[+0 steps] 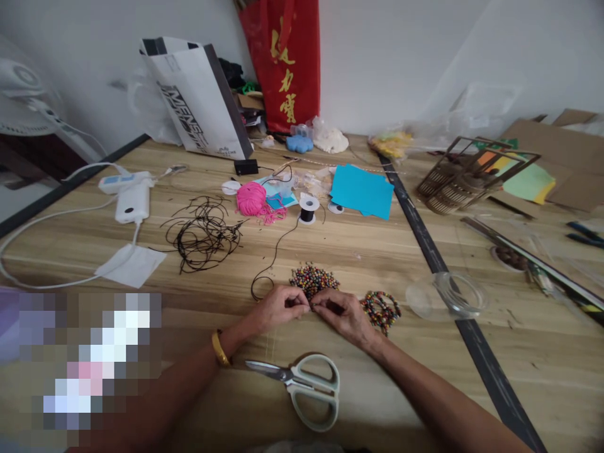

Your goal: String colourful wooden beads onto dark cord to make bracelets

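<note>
As I follow from afar, a tangle of black cord [205, 236] lies on the counter [406, 390] ahead and to the left of the left hand [285, 305], thin and probably limp, best lifted by a free end. A loose cord [255, 286] curls just beside that hand, whose thumb and fingers are pinched together. Scissors [290, 379] rest on the near side of both hands, and a spool [307, 215] stands well beyond them. Just past the fingertips sit the beads [315, 277], heaped; I judge them light, hard and apt to roll, so I'd nip each by its sides. My right hand [346, 313] is pinched too, nearly meeting the left; whether either grips a bead or cord, I cannot tell. Right beside it lie beaded strands [377, 309], likely flexible, then a clear container [465, 302].
</note>
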